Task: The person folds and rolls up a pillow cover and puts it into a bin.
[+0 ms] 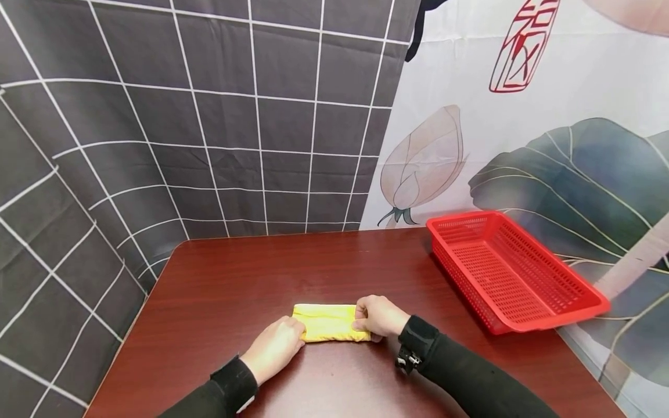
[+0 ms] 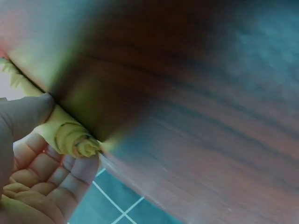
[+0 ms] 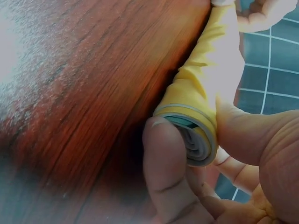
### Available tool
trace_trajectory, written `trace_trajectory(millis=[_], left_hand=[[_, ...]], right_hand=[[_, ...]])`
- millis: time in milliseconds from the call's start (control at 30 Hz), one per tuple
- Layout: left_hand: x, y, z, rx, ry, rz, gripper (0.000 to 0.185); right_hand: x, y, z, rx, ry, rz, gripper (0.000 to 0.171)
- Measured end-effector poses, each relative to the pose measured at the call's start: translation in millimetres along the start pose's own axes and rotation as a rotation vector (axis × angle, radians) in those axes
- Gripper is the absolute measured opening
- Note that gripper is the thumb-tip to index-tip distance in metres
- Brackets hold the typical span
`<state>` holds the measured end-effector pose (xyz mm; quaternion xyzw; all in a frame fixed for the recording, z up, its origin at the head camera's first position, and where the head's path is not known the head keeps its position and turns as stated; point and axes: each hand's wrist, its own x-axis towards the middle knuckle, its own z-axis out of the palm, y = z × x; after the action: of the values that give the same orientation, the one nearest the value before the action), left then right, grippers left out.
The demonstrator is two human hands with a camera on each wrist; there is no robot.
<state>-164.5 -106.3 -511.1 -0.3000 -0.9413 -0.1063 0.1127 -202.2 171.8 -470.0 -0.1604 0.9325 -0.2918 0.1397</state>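
A rolled yellow cloth [image 1: 330,324] lies crosswise on the brown table, between both hands. My left hand [image 1: 277,347] holds its left end; in the left wrist view the thumb [image 2: 28,114] lies along the roll and the other fingers are on its far side. At the right end, my right hand [image 1: 384,316] grips the roll. The right wrist view shows the coiled end of the yellow roll [image 3: 198,79], with pale grey layers and a bit of green inside, between the thumb and a bent finger [image 3: 163,158].
A red perforated plastic basket [image 1: 493,273] stands at the table's right rear edge. The brown wooden table [image 1: 235,278] reaches back to a dark grey curtain [image 1: 219,116] with white grid lines. A white cloth [image 1: 470,64] with printed lotus hangs at the right.
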Motion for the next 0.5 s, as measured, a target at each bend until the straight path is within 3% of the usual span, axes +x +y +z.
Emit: trace_trajectory(millis=[100, 267, 367, 500], left_hand=[[4.1, -3.1, 0.3, 0.0, -0.015, 0.008, 0.019], [12.5, -7.6, -1.1, -0.059, -0.039, 0.031, 0.023], [16.7, -8.6, -3.1, -0.091, -0.055, 0.031, 0.025], [20.4, -8.5, -6.1, -0.086, -0.075, 0.016, 0.024]], right_hand=[[0, 4, 5, -0.117, 0.1, -0.085, 0.028], [-8, 10, 18, -0.502, 0.323, -0.348, 0.021], [-17, 10, 21, -0.611, 0.338, -0.45, 0.018], [-26, 8, 20, -0.627, 0.265, -0.47, 0.022]])
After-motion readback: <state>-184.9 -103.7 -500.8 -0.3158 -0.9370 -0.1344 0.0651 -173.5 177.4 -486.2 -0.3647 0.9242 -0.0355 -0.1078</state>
